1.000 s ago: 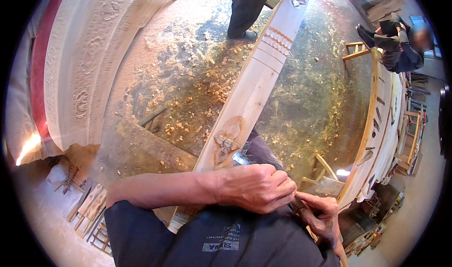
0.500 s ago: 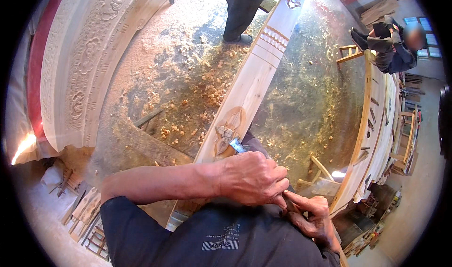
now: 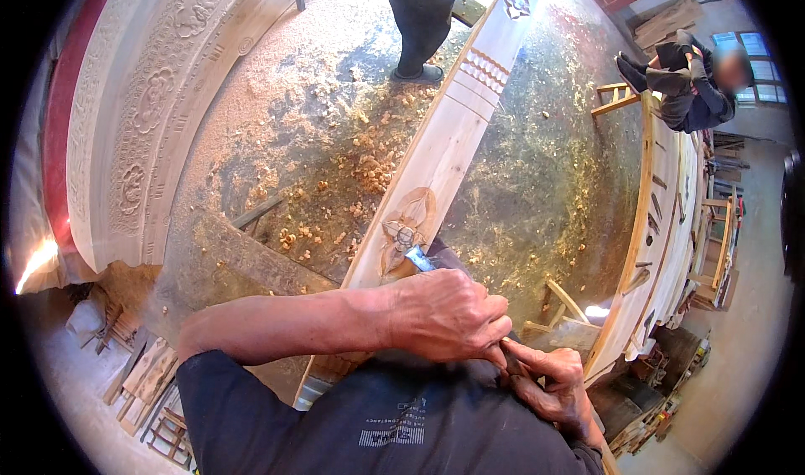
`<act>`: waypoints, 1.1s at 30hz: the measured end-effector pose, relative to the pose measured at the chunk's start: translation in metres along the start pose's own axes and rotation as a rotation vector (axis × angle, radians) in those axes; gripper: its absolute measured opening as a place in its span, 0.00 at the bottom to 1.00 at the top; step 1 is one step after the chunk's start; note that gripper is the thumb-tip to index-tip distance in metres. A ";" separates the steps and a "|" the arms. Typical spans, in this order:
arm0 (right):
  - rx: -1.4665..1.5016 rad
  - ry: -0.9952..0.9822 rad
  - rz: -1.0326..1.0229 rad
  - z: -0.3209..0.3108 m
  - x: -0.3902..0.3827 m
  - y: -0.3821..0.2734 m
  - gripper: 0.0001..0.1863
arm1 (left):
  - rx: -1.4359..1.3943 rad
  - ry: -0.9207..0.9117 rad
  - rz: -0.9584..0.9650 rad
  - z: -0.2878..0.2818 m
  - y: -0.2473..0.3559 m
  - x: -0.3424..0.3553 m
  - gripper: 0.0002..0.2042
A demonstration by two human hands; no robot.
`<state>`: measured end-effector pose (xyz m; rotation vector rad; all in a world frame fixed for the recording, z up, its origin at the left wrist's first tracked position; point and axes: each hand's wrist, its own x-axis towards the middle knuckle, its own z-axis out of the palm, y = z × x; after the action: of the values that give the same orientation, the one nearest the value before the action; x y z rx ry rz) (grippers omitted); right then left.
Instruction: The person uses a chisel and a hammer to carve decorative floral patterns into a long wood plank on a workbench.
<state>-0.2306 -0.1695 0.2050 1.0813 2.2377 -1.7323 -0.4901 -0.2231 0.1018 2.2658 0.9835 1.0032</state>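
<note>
A pale wooden plank [image 3: 423, 169] runs away from my body, with a carved flower motif [image 3: 405, 236] near its close end. Just beside that flower shows the shiny blade of a carving chisel [image 3: 419, 258]. My left hand [image 3: 449, 314] is wrapped round the chisel behind the blade, knuckles up. Close against it, at lower right, my right hand [image 3: 549, 383] is closed with its thumb stretched toward the left hand. A dark piece, seemingly the chisel's handle, shows between its fingers, though most of it is hidden.
Wood shavings [image 3: 369, 177] litter the floor left of the plank. Large carved panels [image 3: 151, 114] stand at left. A bench [image 3: 633, 249] with several tools lies at right. One person [image 3: 419, 26] stands by the plank; another [image 3: 700, 81] sits far right.
The view has shifted slightly, so the plank and surroundings sit a little further left. Both hands keep their grip, and the blade stays beside the carved flower.
</note>
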 end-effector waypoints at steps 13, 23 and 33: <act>-0.018 -0.009 -0.009 0.002 0.008 -0.021 0.32 | -0.027 0.027 -0.073 0.000 -0.002 -0.001 0.24; -0.190 0.031 -0.116 0.002 0.014 -0.026 0.31 | 0.087 0.094 -0.014 -0.008 0.002 0.001 0.17; -0.269 0.226 -0.091 0.009 -0.006 0.000 0.30 | 0.257 0.079 0.161 0.005 0.002 0.006 0.18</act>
<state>-0.2286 -0.1807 0.2047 1.1798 2.5988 -1.3417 -0.4827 -0.2202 0.1025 2.5675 1.0266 1.0947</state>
